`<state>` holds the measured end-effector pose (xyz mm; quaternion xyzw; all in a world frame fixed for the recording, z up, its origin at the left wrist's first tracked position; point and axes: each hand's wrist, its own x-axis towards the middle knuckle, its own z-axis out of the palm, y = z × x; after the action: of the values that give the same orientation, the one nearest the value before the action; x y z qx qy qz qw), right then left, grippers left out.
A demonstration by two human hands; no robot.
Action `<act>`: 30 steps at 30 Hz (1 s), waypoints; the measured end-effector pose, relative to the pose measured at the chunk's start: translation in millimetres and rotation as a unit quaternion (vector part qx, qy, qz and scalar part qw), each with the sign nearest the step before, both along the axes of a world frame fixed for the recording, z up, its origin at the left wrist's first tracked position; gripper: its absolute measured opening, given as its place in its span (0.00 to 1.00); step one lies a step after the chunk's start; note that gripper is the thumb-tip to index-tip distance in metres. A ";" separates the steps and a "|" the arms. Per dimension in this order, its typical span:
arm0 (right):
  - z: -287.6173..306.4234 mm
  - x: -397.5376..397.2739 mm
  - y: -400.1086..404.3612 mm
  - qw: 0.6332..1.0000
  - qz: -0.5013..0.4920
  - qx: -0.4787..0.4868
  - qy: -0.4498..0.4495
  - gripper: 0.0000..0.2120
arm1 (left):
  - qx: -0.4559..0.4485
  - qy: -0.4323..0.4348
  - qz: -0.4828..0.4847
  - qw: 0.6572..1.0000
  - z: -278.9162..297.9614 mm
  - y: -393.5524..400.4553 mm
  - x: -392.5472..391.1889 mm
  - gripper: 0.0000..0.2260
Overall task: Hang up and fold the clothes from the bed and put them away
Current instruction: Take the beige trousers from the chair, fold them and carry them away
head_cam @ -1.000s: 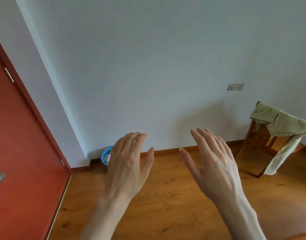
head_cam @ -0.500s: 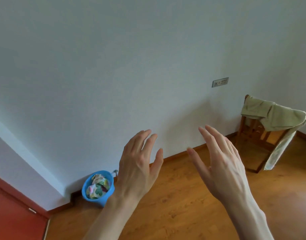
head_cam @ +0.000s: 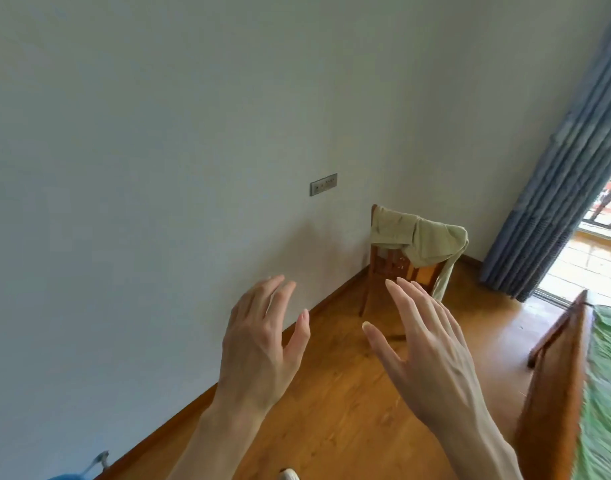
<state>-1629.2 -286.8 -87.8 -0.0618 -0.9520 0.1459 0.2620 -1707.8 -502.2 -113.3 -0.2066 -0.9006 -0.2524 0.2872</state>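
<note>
Both hands raised in front of the body, palms down, holding nothing. Left hand [head_cam: 259, 344]: fingers straight and loosely spread, thumb out to the side. Right hand [head_cam: 432, 355]: same posture, fingers extended and slightly fanned — nothing pinched by either.

Task items: only a strip of the bed [head_cam: 608, 393] shows at the right edge, its wooden footboard [head_cam: 553, 386] edge-on and a green cover behind it. No clothes on the bed are visible from here (most of the mattress is out of view). One pale green garment [head_cam: 418, 242] hangs bunched over the back of a wooden chair [head_cam: 376, 271] against the wall, a sleeve or leg trailing down the right side. It sits beyond the right fingertips, well apart from both hands.

Judgement: step in hand is approach — getting to the clothes, nothing yet gripped.

Notes for doing it well:
- Face the bed squarely first, so the whole pile can be seen before choosing a piece.
- Take one garment at a time, by shoulders or waistband, with both hands — it then hangs flat, ready for a hanger or a fold.
- If the chair garment is included, lift it up off the backrest rather than dragging it sideways; the trailing end could catch on the chair frame.

Blue curtain [head_cam: 553, 174] and an open balcony door at far right.
</note>
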 end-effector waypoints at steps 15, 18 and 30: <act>9.8 -238.4 94.2 0.987 -0.160 0.032 0.009 0.34 | -0.004 0.035 -0.150 0.988 -7.6 124.8 -308.9 0.23; 3.5 -263.7 111.8 0.981 -0.193 0.029 -0.004 0.33 | -0.007 0.019 -0.175 0.984 -15.3 150.5 -349.7 0.23; -63.0 -358.7 228.4 0.964 -0.250 -0.023 -0.082 0.34 | -0.006 -0.037 -0.219 0.975 -61.0 270.0 -484.4 0.23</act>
<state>-1987.9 -58.4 -150.8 -0.3158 -0.9208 0.0921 0.2094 -2192.3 -232.2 -174.3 -0.3910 -0.8452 -0.3109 0.1898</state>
